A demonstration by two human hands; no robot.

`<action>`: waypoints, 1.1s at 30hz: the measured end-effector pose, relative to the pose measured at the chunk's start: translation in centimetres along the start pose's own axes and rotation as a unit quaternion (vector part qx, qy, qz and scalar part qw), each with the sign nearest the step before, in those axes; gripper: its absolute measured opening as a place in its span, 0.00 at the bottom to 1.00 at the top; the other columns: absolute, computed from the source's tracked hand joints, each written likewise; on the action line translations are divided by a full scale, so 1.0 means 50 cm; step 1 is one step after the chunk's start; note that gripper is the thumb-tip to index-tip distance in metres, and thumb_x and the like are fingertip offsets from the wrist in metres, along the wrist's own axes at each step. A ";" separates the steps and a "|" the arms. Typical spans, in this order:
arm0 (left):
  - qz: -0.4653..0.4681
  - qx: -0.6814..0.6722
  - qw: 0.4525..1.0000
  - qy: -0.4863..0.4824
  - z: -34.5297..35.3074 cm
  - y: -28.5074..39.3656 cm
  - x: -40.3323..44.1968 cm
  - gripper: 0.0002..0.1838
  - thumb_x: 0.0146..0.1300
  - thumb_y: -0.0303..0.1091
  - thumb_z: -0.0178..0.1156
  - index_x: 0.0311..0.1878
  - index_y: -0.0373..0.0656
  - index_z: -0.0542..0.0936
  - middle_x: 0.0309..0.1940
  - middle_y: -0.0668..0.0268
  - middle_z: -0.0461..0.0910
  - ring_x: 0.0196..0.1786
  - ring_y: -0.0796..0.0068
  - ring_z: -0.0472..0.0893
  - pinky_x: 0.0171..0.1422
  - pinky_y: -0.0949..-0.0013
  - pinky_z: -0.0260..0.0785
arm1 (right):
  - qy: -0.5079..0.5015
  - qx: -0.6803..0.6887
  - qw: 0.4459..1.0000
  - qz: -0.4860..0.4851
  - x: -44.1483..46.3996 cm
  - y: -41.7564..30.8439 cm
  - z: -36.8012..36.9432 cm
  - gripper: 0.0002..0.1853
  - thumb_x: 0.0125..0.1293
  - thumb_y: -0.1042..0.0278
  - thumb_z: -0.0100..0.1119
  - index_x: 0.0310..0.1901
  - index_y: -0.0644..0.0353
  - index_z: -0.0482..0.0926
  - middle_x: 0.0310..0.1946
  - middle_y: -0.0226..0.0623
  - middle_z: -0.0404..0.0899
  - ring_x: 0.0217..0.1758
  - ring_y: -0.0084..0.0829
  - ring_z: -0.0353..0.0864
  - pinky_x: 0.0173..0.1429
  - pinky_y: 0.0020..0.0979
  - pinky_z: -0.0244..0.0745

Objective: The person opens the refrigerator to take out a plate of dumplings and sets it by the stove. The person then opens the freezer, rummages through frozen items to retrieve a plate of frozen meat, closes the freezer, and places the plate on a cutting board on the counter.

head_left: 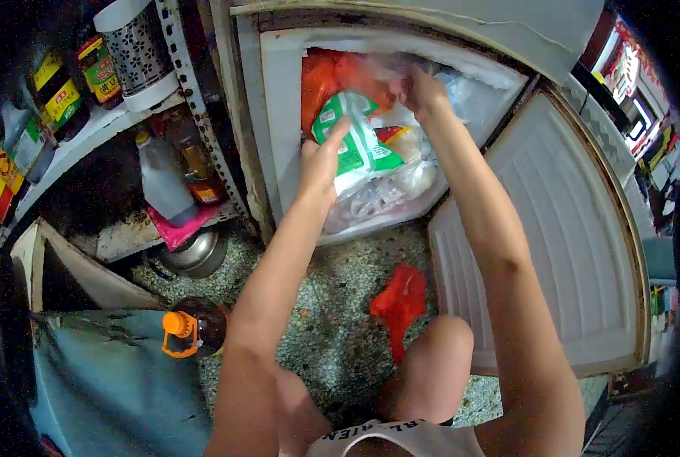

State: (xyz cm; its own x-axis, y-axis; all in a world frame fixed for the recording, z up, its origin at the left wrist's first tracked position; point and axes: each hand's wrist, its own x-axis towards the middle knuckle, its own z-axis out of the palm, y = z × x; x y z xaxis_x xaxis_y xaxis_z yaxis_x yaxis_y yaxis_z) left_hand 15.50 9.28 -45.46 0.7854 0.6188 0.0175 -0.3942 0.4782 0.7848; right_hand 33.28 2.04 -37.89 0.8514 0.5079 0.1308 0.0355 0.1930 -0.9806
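Observation:
My left hand point(323, 161) grips the left side of a green and white plastic packet point(359, 137), thumb on top of it, at the mouth of an open, frosted freezer compartment point(283, 114). Deeper in, at the back right, my right hand point(422, 93) has its fingers bent together beside a hazy clear plastic bag; what they hold is hard to make out. An orange-red plastic bag point(321, 76) lies behind the packet. Below it sit clear bags of food point(385, 190), and a pale bluish bag point(465, 95) is at the right.
The freezer door point(538, 228) hangs open on the right. A red plastic bag point(401, 297) lies on the speckled floor near my knee. To the left stand a large orange-capped bottle point(195, 327), a metal pot point(196, 253) and a shelf point(111, 129) with bottles and jars.

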 end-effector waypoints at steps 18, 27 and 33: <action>-0.035 -0.007 0.998 -0.047 -0.004 0.021 -0.019 0.30 0.50 0.48 0.63 0.46 0.32 0.69 0.38 0.59 0.75 0.37 0.69 0.78 0.39 0.67 0.74 | 0.031 -0.002 0.999 0.012 -0.313 0.026 -0.130 0.16 0.61 0.64 0.42 0.38 0.72 0.69 0.24 0.43 0.77 0.21 0.30 0.79 0.22 0.22 0.68; -0.027 0.075 0.992 -0.098 0.019 0.079 -0.023 0.28 0.54 0.42 0.62 0.51 0.33 0.68 0.43 0.61 0.73 0.44 0.71 0.75 0.47 0.68 0.70 | 0.084 0.028 0.996 -0.017 -0.434 0.049 -0.220 0.13 0.58 0.70 0.40 0.40 0.71 0.66 0.24 0.44 0.76 0.16 0.29 0.76 0.17 0.20 0.65; 0.002 0.064 0.993 -0.099 0.066 0.079 0.050 0.26 0.53 0.36 0.63 0.51 0.32 0.68 0.44 0.59 0.74 0.42 0.68 0.77 0.44 0.68 0.72 | 0.102 0.030 0.994 0.009 -0.492 0.039 -0.223 0.12 0.59 0.70 0.42 0.41 0.70 0.66 0.24 0.43 0.76 0.15 0.28 0.76 0.16 0.19 0.65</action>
State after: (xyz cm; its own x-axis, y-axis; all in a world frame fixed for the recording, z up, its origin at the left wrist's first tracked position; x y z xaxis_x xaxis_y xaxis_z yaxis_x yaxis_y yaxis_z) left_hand 17.49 10.63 -40.28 0.8675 0.4797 0.1320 -0.3436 0.3859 0.8561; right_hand 18.22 -19.42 -44.66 0.9400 0.3329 0.0746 -0.0072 0.2379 -0.9713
